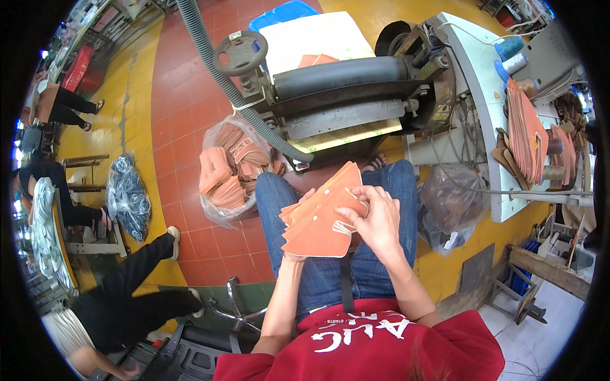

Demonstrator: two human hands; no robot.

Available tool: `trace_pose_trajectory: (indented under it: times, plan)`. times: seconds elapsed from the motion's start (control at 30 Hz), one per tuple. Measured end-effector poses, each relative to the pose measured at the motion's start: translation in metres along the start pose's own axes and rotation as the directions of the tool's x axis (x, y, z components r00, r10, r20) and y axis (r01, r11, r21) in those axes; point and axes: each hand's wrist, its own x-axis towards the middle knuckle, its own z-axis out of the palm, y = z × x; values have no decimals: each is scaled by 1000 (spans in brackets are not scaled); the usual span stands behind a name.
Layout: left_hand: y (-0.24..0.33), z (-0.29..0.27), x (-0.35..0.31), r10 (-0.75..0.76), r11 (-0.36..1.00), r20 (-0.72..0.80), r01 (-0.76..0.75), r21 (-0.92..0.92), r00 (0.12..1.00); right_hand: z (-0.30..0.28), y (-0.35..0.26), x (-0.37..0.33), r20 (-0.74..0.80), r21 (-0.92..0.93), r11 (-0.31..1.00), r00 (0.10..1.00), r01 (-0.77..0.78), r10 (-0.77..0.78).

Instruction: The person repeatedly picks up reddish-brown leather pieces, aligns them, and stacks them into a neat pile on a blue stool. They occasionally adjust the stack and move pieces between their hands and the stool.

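Note:
A fanned stack of orange, flat cut pieces (321,222), like shoe-upper parts, is held over my lap. My left hand (294,258) supports it from below and behind; most of that hand is hidden by the pieces, with fingertips showing at the upper left edge. My right hand (380,219) closes on the stack's right side, the thumb on the top piece near a pale looped cutout. Small white marks dot the top pieces. Ahead of my knees stands a roller machine (343,79) with a dark roller and a handwheel (241,53).
A clear plastic bag (232,171) of orange pieces rests on the red tiles to my left. On the right, a pale table (486,108) bears thread spools (515,62) and stacked orange pieces (526,130). A grey hose (213,60) crosses ahead. Other people (121,311) are at left.

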Motion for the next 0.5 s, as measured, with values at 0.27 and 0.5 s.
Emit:
trace_pose_trajectory:
  times: [0.27,0.5]
  plan:
    - [-8,-20,6,-22,993,-18,20,-112,1000,8,2,10,-121,-118,931,925,345,-359]
    - [-4,-61,25,71,978,-30,-76,-196,997,7,14,12,-262,634,665,919,394,-295]
